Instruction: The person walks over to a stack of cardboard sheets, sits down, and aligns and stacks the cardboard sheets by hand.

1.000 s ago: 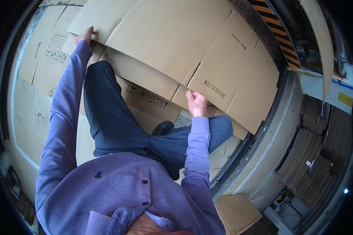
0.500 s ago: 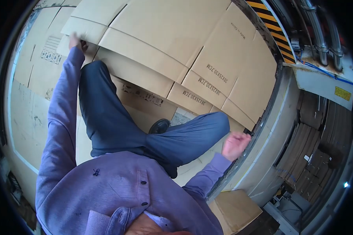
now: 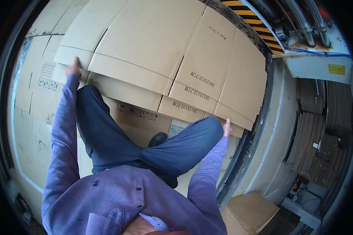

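A large flat cardboard sheet, creased and slotted, lies in front of me, printed "38X25X30.7CM" and "Made in China". Under its near edge, more cardboard sheets with the same print stick out in steps. My left hand is closed on the near edge at the left end, thumb on top and fingers hidden underneath. At the right end, beside my knee, my right hand grips the near edge, thumb up, its other fingers mostly hidden.
Black-and-yellow hazard stripes and metal pipes stand at the upper right. A dark toothed rail runs along the right. Beyond it are stacked cardboard bundles. A cardboard box sits at lower right.
My right hand has come from the air near the right corner onto the sheet's near edge. My left hand still holds the left end. The view has turned slightly.
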### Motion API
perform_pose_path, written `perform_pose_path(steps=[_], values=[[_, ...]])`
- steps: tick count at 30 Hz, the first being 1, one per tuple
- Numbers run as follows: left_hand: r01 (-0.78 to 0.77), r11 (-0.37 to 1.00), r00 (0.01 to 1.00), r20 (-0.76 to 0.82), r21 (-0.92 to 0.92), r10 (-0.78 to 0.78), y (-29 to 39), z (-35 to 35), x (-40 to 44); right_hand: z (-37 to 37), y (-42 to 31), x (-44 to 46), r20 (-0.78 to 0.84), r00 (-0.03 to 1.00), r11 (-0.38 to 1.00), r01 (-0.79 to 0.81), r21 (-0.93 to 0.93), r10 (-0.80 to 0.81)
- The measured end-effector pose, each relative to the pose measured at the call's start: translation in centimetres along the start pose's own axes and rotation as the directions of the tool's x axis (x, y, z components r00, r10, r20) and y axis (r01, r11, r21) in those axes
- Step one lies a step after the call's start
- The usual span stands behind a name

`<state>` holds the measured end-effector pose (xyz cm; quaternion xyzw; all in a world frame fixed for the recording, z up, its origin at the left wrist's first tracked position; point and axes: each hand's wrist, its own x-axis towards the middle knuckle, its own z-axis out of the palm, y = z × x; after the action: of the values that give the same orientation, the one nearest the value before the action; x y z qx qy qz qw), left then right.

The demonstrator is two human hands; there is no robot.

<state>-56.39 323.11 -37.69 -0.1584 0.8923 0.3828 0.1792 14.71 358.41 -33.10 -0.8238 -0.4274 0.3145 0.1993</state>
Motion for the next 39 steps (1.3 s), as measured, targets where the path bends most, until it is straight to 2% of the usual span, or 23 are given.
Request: perform_pose_path(steps=[1, 2, 3, 4, 5, 7, 8, 10, 12, 15, 19, 24, 27, 28, 30, 31, 34, 35, 37, 38, 39], values=[[-0.117, 0.972, 0.963, -0.216, 0.204, 0.161, 0.5, -0.2, -1.4, 0.4, -0.5, 0.3, -0.069, 0.995, 0.970, 0.059, -0.236, -0.077], [-0.175, 0.891, 0.856, -0.383, 0.418, 0.348, 1.6, -0.3, -4.4, 0.6, -2.2, -2.6, -0.286, 0.933, 0.959, 0.154, -0.238, -0.220], [-0.170, 0.771, 0.690, -0.484, 0.614, 0.538, 2.9, -0.6, -7.0, 0.5, -3.2, -3.0, -0.310, 0.909, 0.933, 0.178, -0.313, -0.278], [-0.242, 0.722, 0.669, -0.428, 0.648, 0.608, 3.8, -1.1, -8.3, 0.3, -3.8, -3.0, -0.333, 0.881, 0.901, 0.198, -0.385, -0.336], [-0.331, 0.746, 0.712, -0.366, 0.578, 0.600, 4.1, -0.8, -7.5, 0.2, -4.2, -2.9, -0.355, 0.849, 0.866, 0.209, -0.455, -0.391], [-0.486, 0.776, 0.766, -0.231, 0.401, 0.599, 4.2, 0.4, -5.0, 0.8, -5.4, -2.4, -0.282, 0.919, 0.883, 0.127, -0.452, -0.276], [-0.509, 0.772, 0.747, -0.251, 0.381, 0.616, 4.7, 1.1, -5.0, 1.1, -5.9, -2.0, -0.242, 0.945, 0.886, 0.089, -0.456, -0.219], [-0.472, 0.824, 0.805, -0.229, 0.313, 0.547, 5.7, 2.2, -5.3, 1.5, -8.1, -2.6, -0.209, 0.966, 0.876, 0.035, -0.481, -0.153], [-0.389, 0.901, 0.877, -0.224, 0.190, 0.426, 6.7, 2.7, -5.4, 2.1, -8.5, -1.3, -0.181, 0.966, 0.886, 0.085, -0.456, -0.186], [-0.274, 0.947, 0.935, -0.183, 0.170, 0.303, 8.9, 2.0, -7.4, 2.6, -9.5, -0.8, -0.158, 0.963, 0.889, 0.128, -0.439, -0.216], [-0.351, 0.926, 0.904, -0.209, 0.140, 0.374, 7.9, 2.8, -6.4, 3.1, -9.5, 0.5, -0.108, 0.928, 0.876, 0.293, -0.384, -0.358], [-0.413, 0.890, 0.851, -0.266, 0.194, 0.453, 6.5, 3.8, -3.8, 3.4, -9.0, 0.5, -0.139, 0.922, 0.878, 0.287, -0.383, -0.362], [-0.446, 0.891, 0.858, -0.242, 0.088, 0.453, 5.7, 3.6, -2.3, 4.3, -7.7, 2.0, -0.216, 0.899, 0.891, 0.294, -0.345, -0.381], [-0.523, 0.844, 0.783, -0.326, 0.115, 0.530, 4.4, 4.3, -0.1, 4.8, -7.2, 2.6, -0.242, 0.892, 0.897, 0.296, -0.328, -0.382], [-0.328, 0.894, 0.944, -0.129, -0.306, 0.303, 4.9, 3.4, 0.5, 3.7, -8.3, 0.8, -0.247, 0.926, 0.954, 0.300, 0.028, -0.284], [-0.174, 0.859, 0.979, 0.013, -0.482, 0.206, 5.3, 2.9, 0.2, 3.1, -8.7, 0.0, -0.237, 0.943, 0.937, 0.285, 0.204, -0.235], [-0.076, 0.815, 0.992, 0.038, -0.575, 0.119, 6.1, 2.5, -0.6, 2.6, -8.6, 0.3, -0.209, 0.966, 0.907, 0.222, 0.358, -0.153], [-0.070, 0.822, 0.994, 0.031, -0.565, 0.106, 6.2, 2.3, -0.6, 2.4, -8.8, 0.0, -0.198, 0.974, 0.888, 0.188, 0.419, -0.113], [-0.059, 0.834, 0.996, 0.023, -0.549, 0.085, 6.8, 2.4, -1.1, 2.6, -9.3, -0.7, -0.272, 0.957, 0.902, 0.205, 0.380, -0.102], [-0.121, 0.903, 0.993, -0.039, -0.411, 0.115, 7.0, 2.2, -1.4, 2.7, -9.4, -0.8, -0.310, 0.946, 0.909, 0.211, 0.360, -0.097], [-0.175, 0.950, 0.983, -0.096, -0.260, 0.155, 6.9, 1.8, -1.8, 2.7, -9.2, -0.5, -0.328, 0.941, 0.949, 0.178, 0.261, -0.086]])
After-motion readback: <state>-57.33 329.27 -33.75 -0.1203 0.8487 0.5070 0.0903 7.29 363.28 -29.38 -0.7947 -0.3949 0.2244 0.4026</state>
